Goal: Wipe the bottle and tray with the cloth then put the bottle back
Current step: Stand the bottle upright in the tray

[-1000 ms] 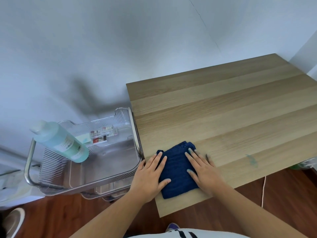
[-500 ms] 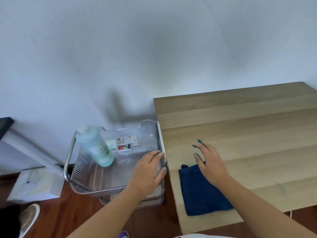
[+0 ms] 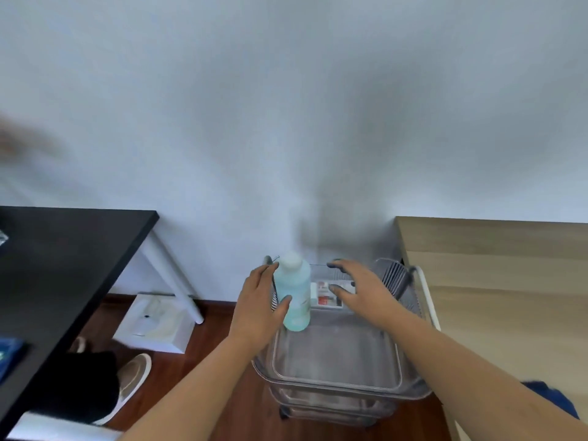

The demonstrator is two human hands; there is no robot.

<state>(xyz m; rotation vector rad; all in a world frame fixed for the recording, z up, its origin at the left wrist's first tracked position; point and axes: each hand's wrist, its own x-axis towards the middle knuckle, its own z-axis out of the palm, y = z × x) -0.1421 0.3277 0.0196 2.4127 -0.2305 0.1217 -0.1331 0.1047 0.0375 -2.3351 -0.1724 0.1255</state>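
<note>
Clear tray (image 3: pixel 334 387) holds bottle (image 3: pixel 295 292) upright at back-left, btwn thumb & fingers of my L hand (image 3: pixel 258 302), can't tell if gripped; R hand (image 3: pixel 361 291) fingers spread wide above tray.

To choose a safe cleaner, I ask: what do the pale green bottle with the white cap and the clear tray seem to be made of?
The pale green bottle with the white cap looks like translucent plastic, rather matt: its body glows softly without sharp glints. The clear tray looks like glossy transparent plastic, perhaps acrylic: the floor shows through its walls and its rim shines.
</note>
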